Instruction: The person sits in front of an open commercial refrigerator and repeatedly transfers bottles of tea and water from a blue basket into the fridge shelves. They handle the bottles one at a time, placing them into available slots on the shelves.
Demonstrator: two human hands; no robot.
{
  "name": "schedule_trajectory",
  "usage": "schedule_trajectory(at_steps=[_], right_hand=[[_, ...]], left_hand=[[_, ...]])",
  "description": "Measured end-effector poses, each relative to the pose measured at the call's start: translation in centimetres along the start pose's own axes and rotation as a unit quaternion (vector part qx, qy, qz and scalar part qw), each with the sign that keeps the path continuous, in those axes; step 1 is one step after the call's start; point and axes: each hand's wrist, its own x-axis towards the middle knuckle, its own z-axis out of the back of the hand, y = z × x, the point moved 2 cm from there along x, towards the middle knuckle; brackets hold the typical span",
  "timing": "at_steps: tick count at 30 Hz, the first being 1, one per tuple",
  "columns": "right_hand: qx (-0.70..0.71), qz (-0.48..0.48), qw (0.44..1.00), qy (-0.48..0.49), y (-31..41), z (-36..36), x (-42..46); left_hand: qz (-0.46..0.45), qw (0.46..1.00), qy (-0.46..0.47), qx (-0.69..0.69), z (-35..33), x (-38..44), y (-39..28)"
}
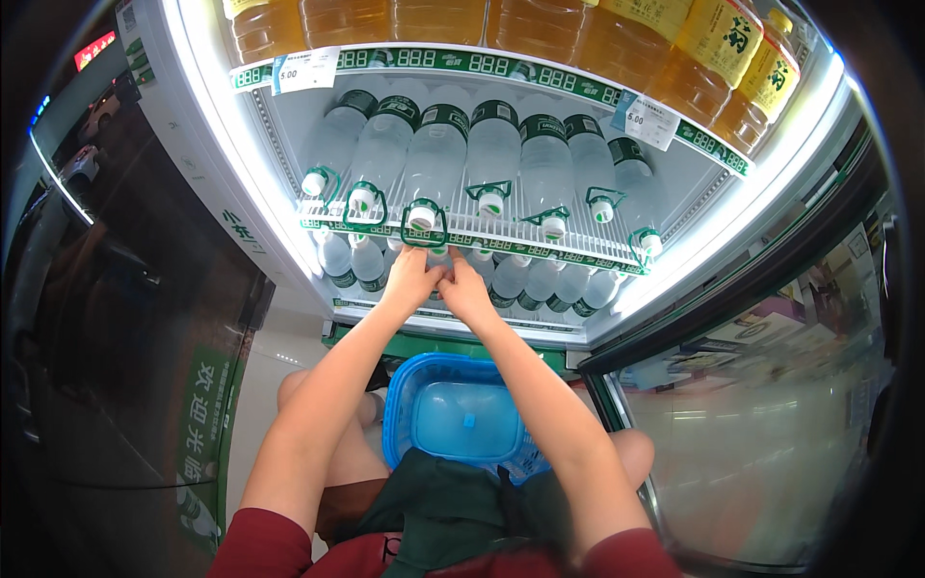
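Both my hands reach to the lower bottle row, just under the front edge of a wire shelf (pixel 535 244). My left hand (pixel 413 278) is beside a bottle cap, with its fingertips partly hidden by the shelf edge. My right hand (pixel 464 283) meets it, thumbs close together, index finger extended up to the shelf edge. A small water bottle (pixel 439 254) stands between the hands, mostly hidden by them; whether they grip it is unclear. Large water bottles (pixel 437 155) with green carry loops lie above, caps towards me.
A blue plastic basket (pixel 394 404) sits between my knees below the fridge. More small water bottles (pixel 512 278) line the lower level. Bottles of amber tea (pixel 535 32) fill the top shelf. The glass door (pixel 751 448) stands open at right; a dark glass panel is at left.
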Motion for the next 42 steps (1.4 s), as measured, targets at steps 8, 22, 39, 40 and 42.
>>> schedule_trajectory(at_steps=[8, 22, 39, 40, 42], right_hand=[[-0.029, 0.11, 0.993, -0.033, 0.5, 0.1, -5.5], [-0.001, 0.052, 0.997, 0.054, -2.4, -0.5, -18.0], [-0.08, -0.12, 0.973, 0.182, -18.5, -11.8, -21.3], [-0.086, -0.123, 0.971, 0.187, -18.8, -11.9, -21.5], [-0.066, -0.137, 0.971, 0.185, -19.1, -12.1, -21.5]], left_hand=[[-0.078, 0.989, -0.089, -0.086, 0.8, -4.5, -3.0], [-0.052, 0.993, -0.019, -0.105, -1.9, -16.4, -3.2], [0.11, 0.984, 0.138, 0.016, -13.9, -24.0, 8.8], [0.116, 0.982, 0.146, 0.019, -14.1, -24.1, 8.8], [0.122, 0.98, 0.155, 0.027, -14.3, -24.2, 8.9]])
